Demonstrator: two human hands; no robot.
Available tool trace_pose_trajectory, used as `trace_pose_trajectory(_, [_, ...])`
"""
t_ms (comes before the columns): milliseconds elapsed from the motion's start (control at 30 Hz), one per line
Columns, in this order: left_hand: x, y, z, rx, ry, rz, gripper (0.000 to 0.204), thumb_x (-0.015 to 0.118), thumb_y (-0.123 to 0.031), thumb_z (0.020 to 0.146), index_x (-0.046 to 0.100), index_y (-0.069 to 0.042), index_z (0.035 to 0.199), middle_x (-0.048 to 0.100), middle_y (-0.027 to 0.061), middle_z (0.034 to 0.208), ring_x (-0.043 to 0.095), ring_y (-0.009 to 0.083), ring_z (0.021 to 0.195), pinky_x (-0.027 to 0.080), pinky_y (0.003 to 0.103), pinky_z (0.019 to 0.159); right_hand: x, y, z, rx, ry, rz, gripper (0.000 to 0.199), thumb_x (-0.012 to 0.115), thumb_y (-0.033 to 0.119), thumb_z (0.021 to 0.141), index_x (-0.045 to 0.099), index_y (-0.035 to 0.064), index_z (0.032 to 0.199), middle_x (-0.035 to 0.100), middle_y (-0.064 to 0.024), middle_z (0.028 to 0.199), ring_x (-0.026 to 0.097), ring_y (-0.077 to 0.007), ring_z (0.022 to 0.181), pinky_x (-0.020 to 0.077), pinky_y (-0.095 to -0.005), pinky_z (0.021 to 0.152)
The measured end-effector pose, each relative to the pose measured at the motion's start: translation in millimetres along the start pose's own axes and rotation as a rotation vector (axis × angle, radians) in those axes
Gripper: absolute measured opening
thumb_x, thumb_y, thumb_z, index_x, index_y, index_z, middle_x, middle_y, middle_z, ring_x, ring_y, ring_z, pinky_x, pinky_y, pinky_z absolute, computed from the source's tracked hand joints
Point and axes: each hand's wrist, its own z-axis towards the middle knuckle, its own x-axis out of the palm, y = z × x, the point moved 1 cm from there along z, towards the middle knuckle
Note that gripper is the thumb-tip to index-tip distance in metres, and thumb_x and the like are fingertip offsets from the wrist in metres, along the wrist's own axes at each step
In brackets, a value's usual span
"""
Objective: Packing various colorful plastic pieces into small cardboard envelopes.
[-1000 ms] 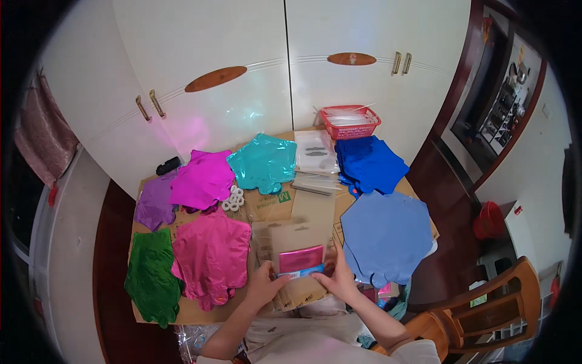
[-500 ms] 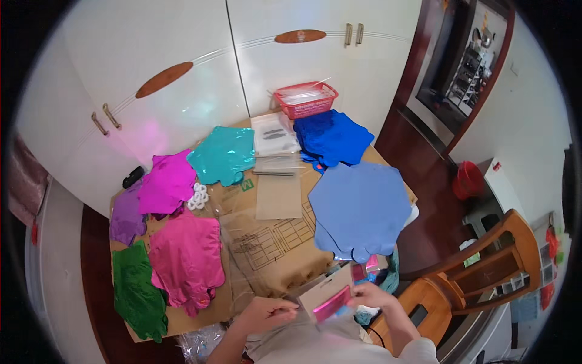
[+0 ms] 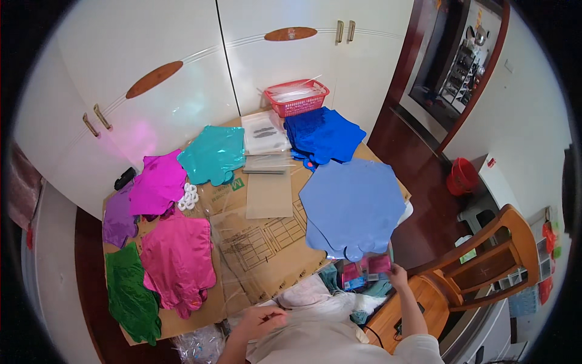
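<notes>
1. My left hand (image 3: 262, 321) is nearest, above my lap; its fingers are loosely bent, half-open, and I see nothing in them;
2. my right hand (image 3: 398, 276) is closed on the edge of a dark pink packet (image 3: 379, 264); the packet is just past the table's near right edge, above more pink and blue packets (image 3: 351, 273);
3. to the right of that hand stands a wooden chair (image 3: 424, 297);
4. ahead of me is the cardboard (image 3: 260, 246) covering the table; green foil sheets (image 3: 132, 294) and pink foil sheets (image 3: 179, 258) lie to its left, a light-blue stack (image 3: 354, 206) to its right;
5. farther on lie purple foil (image 3: 119, 217), magenta foil (image 3: 159, 182), white rings (image 3: 188, 197) and a beige sheet (image 3: 269, 197);
6. beyond them, teal foil (image 3: 212, 151), clear bags (image 3: 265, 133) and dark-blue foil (image 3: 327, 134);
7. farthest, a red basket (image 3: 297, 104) of thin white sticks is before the white cabinet (image 3: 182, 30).
</notes>
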Motion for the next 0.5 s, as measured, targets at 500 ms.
trace_pose_trajectory(500, [-18,123,-77,-0.452,-0.213,-0.287,0.023,0.057,-0.021,0.089,0.064,-0.002,0.099,0.063,0.0042,0.087,0.056,0.0093,0.078,0.046,0.025,0.072,59,-3,22,0.053,0.188,-0.031,0.027,0.066,0.018,0.076,0.063,0.0028,0.098,0.066,-0.0133,0.078,0.065,-0.0214,0.069,0.0527,-0.0347,0.062])
